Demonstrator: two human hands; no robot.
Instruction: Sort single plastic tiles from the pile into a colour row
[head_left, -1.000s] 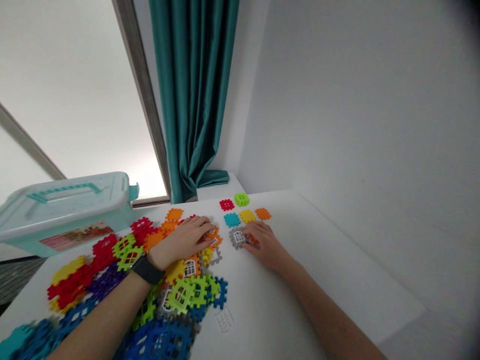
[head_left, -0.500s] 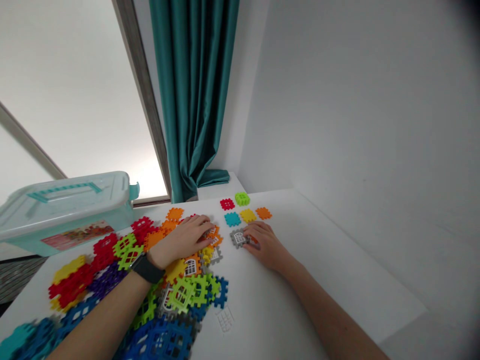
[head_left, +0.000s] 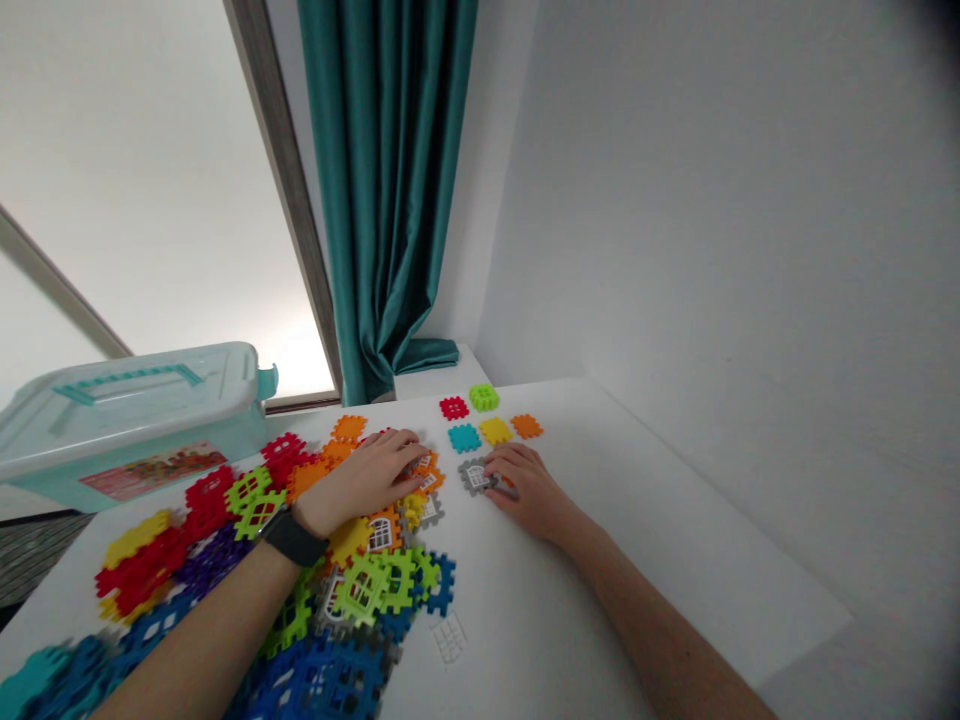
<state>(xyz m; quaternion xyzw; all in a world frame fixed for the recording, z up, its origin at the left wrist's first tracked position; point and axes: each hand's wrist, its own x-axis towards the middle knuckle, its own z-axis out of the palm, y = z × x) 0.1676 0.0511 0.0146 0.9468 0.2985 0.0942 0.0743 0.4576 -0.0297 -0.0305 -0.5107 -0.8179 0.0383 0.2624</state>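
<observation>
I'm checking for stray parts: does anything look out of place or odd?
Yes: a white window-like lattice lies by itself on the white tabletop, right of the blue toothed plastic pieces. It looks odd because the grey toothed plastic square at the right hand has its white window fitted.

Below the centre of the frame there are five bright tiles or stacks [head_left: 495, 431]: red, blue, yellow, orange, green; and at least one grey tile [head_left: 474, 476]. At left is one box [head_left: 142, 410]. The lower-left heap [head_left: 351, 543] cannot be counted.
</observation>
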